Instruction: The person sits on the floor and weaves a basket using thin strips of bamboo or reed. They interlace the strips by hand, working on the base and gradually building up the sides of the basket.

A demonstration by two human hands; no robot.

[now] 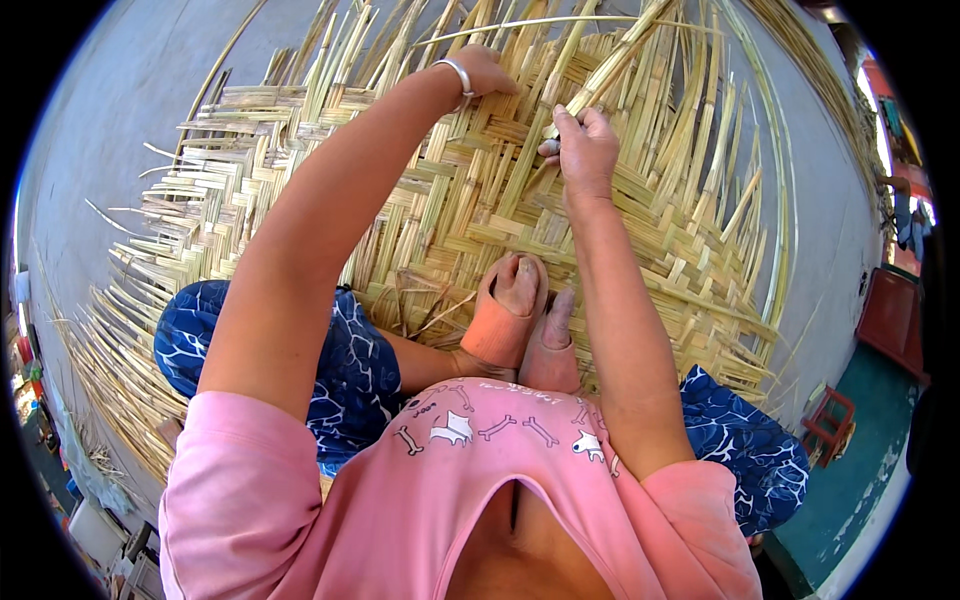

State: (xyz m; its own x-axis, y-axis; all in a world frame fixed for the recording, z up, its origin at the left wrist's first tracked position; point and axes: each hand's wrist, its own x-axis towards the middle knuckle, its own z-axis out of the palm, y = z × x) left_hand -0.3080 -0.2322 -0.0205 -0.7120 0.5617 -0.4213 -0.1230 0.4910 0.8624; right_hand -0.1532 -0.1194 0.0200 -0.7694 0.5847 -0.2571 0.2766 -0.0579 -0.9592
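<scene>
A half-woven mat of flat, yellow-green split cane strips spreads over the ground, its unwoven ends fanning out at the far side. My right hand is closed on cane strips that rise from the weave and slant away to the upper right; the thumb lies on top, and a dark band shows at one finger. Farther left, my left hand, with a silver bangle at the wrist, reaches over the far part of the mat. Its fingers stretch down against the strips, their undersides hidden.
My feet in orange sandals stand on the mat's near part. Loose cane lies at the far right on the grey floor. A small red stool-like frame stands at the right beside a green floor area.
</scene>
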